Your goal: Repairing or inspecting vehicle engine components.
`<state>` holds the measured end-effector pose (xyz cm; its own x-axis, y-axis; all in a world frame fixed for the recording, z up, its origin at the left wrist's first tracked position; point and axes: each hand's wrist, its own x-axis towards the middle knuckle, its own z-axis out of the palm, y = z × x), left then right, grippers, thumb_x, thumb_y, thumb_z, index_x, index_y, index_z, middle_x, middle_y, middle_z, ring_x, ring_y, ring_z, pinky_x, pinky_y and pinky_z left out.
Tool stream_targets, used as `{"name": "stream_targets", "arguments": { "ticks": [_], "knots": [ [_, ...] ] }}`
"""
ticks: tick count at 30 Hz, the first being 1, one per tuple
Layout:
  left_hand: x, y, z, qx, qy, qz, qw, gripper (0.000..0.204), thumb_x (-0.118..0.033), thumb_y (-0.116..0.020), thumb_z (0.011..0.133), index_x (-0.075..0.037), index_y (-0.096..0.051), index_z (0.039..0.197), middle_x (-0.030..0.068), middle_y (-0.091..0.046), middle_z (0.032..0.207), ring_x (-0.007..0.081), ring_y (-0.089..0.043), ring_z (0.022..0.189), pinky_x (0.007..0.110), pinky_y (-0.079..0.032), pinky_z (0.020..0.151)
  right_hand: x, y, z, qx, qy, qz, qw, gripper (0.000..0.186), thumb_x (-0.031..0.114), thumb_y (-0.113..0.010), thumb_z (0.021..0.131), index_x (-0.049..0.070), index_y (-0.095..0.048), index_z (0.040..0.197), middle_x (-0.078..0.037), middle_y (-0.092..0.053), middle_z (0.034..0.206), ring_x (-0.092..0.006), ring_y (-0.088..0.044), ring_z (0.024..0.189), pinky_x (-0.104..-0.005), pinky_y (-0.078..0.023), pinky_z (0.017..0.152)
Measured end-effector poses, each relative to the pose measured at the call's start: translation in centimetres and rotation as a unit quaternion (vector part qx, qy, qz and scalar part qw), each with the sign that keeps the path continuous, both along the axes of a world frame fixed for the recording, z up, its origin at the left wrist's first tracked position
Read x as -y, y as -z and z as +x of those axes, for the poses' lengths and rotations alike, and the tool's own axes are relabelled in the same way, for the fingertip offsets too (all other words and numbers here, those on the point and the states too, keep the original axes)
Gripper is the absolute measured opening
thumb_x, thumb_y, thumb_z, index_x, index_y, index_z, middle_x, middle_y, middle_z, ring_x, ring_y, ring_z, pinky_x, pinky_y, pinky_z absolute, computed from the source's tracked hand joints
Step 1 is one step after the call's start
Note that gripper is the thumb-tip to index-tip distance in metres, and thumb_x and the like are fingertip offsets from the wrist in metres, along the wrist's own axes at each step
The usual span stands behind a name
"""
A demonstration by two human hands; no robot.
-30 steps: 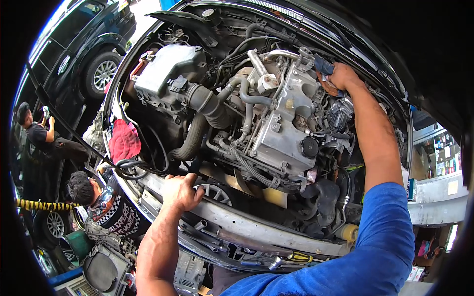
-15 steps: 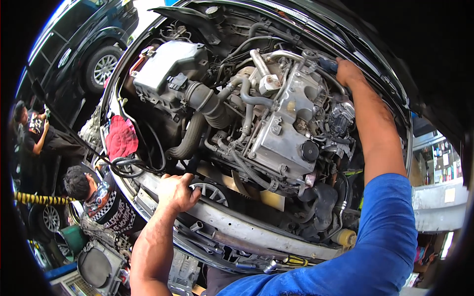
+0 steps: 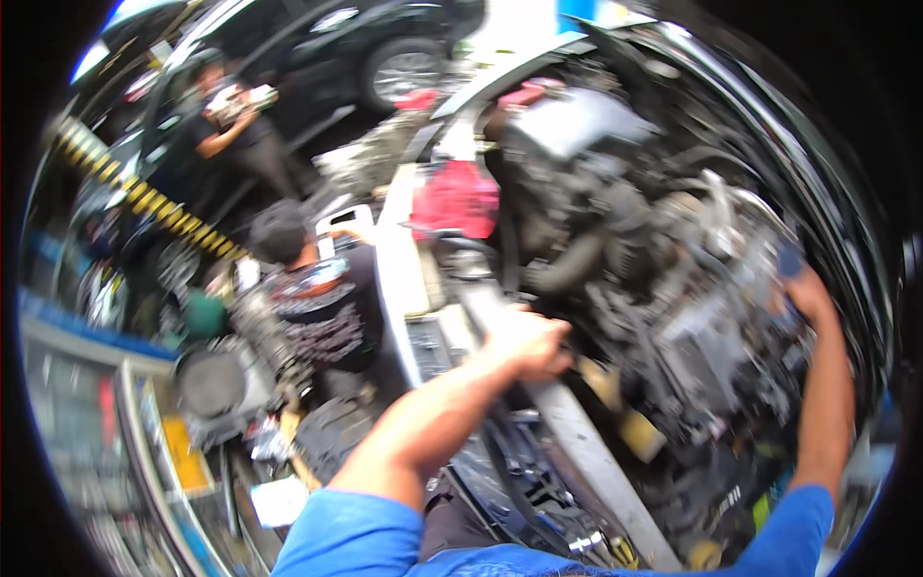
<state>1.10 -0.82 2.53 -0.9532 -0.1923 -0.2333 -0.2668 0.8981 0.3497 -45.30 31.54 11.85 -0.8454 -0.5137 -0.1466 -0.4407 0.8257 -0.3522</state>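
Observation:
Motion blurs the open engine bay. My left hand (image 3: 529, 342), fingers curled, grips the metal front crossmember (image 3: 606, 473). Out at the right, my right hand (image 3: 807, 287) holds a dark bluish cloth (image 3: 789, 262) beside the rear of the metal engine cover (image 3: 694, 351); its fingertips are indistinct. A red cloth (image 3: 452, 194) lies on the bay's edge beyond my left hand, near the air filter box (image 3: 572, 120).
A co-worker (image 3: 312, 313) is low beside the car at my left. Another person (image 3: 226, 135) holds something pale by a dark vehicle (image 3: 327, 48). A yellow-black striped bar (image 3: 144, 192), removed radiator-like part (image 3: 213, 380) and glass cabinet (image 3: 77, 404) are also at left.
My view has swung sharply left, shifting the engine rightward in the picture and showing more of the workshop. My left hand stays on the crossmember; my right still holds the cloth.

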Motion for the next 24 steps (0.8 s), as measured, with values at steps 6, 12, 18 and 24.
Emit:
{"name": "stream_targets", "arguments": {
  "ticks": [6,12,18,24],
  "knots": [
    [0.1,0.6,0.4,-0.067,0.000,0.026,0.997,0.034,-0.038,-0.066,0.078,-0.007,-0.068,0.091,0.0152,-0.070,0.073,0.0338,-0.071,0.078,0.049,-0.047,0.086,-5.5,0.6,-9.8,-0.246,-0.006,0.230,0.942,0.076,-0.002,-0.067,0.082,0.003,-0.037,0.152,-0.031,-0.060,0.129,-0.0453,-0.058,0.122,-0.0453,-0.048,0.104],
    [0.1,0.4,0.2,-0.036,-0.015,0.007,0.999,0.035,-0.038,-0.066,0.078,-0.006,-0.069,0.092,0.0155,-0.070,0.072,0.0350,-0.071,0.077,0.048,-0.047,0.086,-3.3,2.0,-11.4,-0.233,-0.026,0.181,0.955,0.093,-0.020,-0.050,0.075,0.008,-0.025,0.161,-0.027,-0.052,0.143,-0.0433,-0.052,0.132,-0.0438,-0.043,0.111],
    [0.1,0.1,0.2,-0.036,-0.016,0.021,0.999,0.037,-0.039,-0.068,0.078,-0.007,-0.070,0.095,0.0159,-0.071,0.074,0.0349,-0.070,0.079,0.045,-0.047,0.087,-0.3,2.4,-12.3,-0.213,-0.044,0.111,0.970,0.092,-0.014,-0.055,0.076,0.007,-0.025,0.160,-0.029,-0.054,0.140,-0.0433,-0.054,0.130,-0.0436,-0.043,0.110],
    [-0.1,0.3,0.1,-0.059,-0.001,0.011,0.998,0.036,-0.039,-0.066,0.076,-0.007,-0.070,0.091,0.0149,-0.069,0.069,0.0333,-0.070,0.073,0.046,-0.045,0.084,1.6,1.4,-11.8,-0.211,-0.043,0.086,0.973,0.086,-0.009,-0.060,0.079,0.003,-0.028,0.158,-0.030,-0.058,0.136,-0.0435,-0.057,0.127,-0.0442,-0.045,0.108]
  ]
}}
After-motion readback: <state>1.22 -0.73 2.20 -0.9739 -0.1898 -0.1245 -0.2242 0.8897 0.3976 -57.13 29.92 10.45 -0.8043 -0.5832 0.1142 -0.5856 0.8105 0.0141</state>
